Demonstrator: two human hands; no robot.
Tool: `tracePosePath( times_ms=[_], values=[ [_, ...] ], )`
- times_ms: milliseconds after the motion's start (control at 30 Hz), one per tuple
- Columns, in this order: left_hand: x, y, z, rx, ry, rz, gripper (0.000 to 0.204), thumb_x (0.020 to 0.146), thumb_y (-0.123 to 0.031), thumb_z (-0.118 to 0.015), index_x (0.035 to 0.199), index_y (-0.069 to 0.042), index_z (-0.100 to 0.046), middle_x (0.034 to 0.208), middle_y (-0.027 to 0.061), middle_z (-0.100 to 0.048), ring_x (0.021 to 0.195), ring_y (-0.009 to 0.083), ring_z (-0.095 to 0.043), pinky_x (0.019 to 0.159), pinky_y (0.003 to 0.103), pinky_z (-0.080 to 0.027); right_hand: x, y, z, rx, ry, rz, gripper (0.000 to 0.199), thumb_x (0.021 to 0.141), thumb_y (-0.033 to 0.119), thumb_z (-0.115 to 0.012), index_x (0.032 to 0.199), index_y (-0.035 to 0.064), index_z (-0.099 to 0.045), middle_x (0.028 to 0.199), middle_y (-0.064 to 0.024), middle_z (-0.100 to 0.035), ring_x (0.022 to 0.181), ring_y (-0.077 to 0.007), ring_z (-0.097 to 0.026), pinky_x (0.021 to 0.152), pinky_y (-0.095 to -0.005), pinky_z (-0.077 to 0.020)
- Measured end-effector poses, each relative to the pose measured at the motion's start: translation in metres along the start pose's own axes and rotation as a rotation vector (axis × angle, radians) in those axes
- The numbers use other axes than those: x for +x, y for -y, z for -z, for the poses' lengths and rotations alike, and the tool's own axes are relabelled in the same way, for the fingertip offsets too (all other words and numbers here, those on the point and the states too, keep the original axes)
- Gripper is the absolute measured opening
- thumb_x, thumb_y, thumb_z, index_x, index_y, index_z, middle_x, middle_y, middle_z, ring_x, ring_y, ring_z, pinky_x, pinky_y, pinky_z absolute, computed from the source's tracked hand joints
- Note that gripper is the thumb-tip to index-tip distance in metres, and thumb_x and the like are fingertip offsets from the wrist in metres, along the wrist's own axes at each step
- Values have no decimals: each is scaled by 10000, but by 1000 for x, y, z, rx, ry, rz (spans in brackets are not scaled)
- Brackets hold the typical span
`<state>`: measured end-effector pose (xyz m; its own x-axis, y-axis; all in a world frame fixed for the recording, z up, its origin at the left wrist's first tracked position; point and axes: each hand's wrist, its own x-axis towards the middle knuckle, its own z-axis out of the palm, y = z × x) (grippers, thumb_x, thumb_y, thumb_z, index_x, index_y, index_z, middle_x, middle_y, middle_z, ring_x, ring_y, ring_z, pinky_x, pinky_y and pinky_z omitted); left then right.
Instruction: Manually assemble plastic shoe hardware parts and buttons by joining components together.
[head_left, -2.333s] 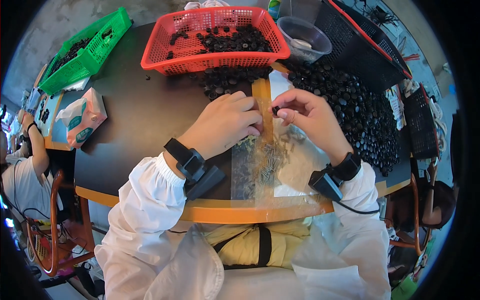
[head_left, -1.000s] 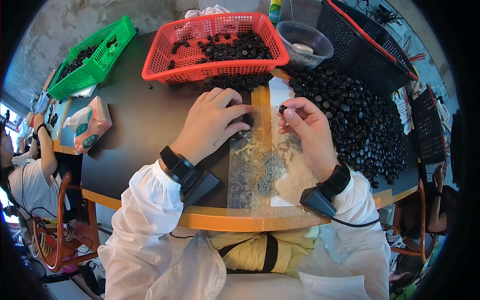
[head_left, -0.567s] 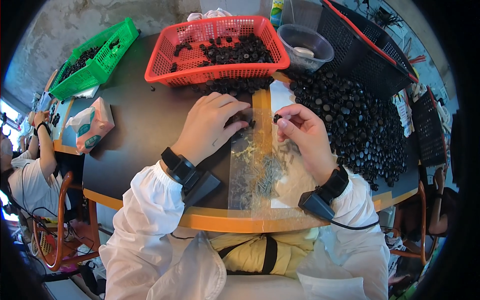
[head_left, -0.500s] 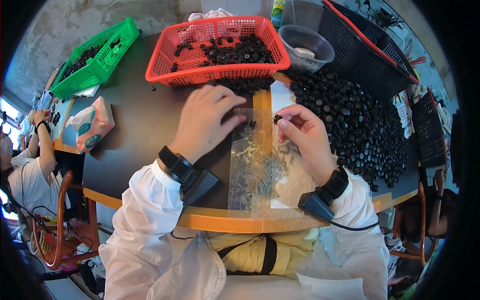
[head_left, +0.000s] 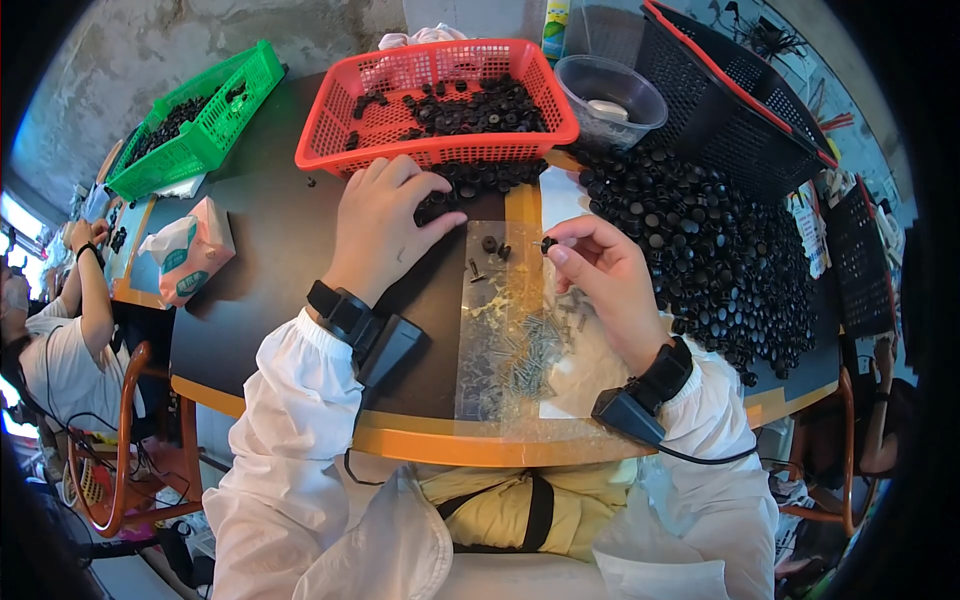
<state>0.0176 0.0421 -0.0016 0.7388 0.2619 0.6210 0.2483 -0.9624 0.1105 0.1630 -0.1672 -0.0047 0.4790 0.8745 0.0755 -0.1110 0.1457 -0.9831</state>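
A large dark tabletop with a yellow-brown edge (head_left: 270, 310) spreads beneath both hands. Beyond the right hand, to its right, stands a tall black perforated plastic basket with a red rim (head_left: 720, 120), and between the two lies a broad heap of round, glossy black caps (head_left: 720, 260). Past the left hand's fingertips sits a rectangular red perforated plastic basket (head_left: 430, 155), partly filled with small black pieces. Farther off, ahead and left of the left hand, is a green perforated plastic basket (head_left: 215, 130) with more black pieces inside. A clear plastic sheet (head_left: 480, 390) lies between and nearer than the hands.

The left hand (head_left: 385, 230) is loosely curved, thumb apart from the forefinger, beside a low pile of black pieces (head_left: 490, 178); whether it touches them I cannot tell. The right hand (head_left: 610, 275) pinches a small round black piece (head_left: 548, 245) between thumb and forefinger.

Beyond the right hand is a round clear plastic tub (head_left: 585, 85). Left of the left hand rests a pink tissue pack (head_left: 205, 255) bearing teal printed labels. Far ahead of the hands, a green-and-yellow bottle (head_left: 555, 28) carries a label too small to read.

Thin grey metal pins (head_left: 530, 355) lie scattered nearer than the right hand, to its left. Two loose black pieces (head_left: 504, 252) sit between the hands.
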Motion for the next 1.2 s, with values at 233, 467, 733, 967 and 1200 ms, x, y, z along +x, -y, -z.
tracePosePath(
  times_ms=[233,467,733,967,1200],
  values=[
    [0,5,-6,-6,-12,-43,149,766,-160,-714,911,-137,-691,843,15,-550,846,223,-550,754,369,-443,0,0,-1,-26,11,-8,184,891,122,-684,1043,32,-633,881,21,-618,694,-36,-546,625,-186,-459],
    [-2,3,-6,-47,27,-32,139,793,-151,-689,931,-143,-703,865,14,-559,862,233,-553,765,367,-447,-1,1,0,-47,-2,-28,184,891,130,-686,1043,40,-636,874,27,-622,678,-29,-538,623,-180,-455],
    [2,-4,-12,-128,18,-27,144,783,-224,-726,889,-128,-705,860,15,-567,855,232,-558,781,370,-451,0,-1,-2,-62,8,-13,182,891,118,-682,1047,39,-636,909,28,-624,703,-20,-535,626,-179,-455],
    [7,-12,-10,-173,-12,-68,134,807,-147,-699,920,-87,-660,873,49,-629,841,251,-604,754,364,-469,-1,1,-1,-50,-1,-32,178,890,113,-682,1045,38,-634,899,28,-620,690,-24,-537,623,-179,-454],
    [-2,-53,1,-667,-13,112,274,756,-14,-731,1010,-58,-637,947,85,-647,834,237,-642,735,320,-539,-2,3,-4,-31,-23,-43,176,885,109,-686,1039,43,-634,878,19,-624,693,-34,-566,623,-183,-460]
  ],
)
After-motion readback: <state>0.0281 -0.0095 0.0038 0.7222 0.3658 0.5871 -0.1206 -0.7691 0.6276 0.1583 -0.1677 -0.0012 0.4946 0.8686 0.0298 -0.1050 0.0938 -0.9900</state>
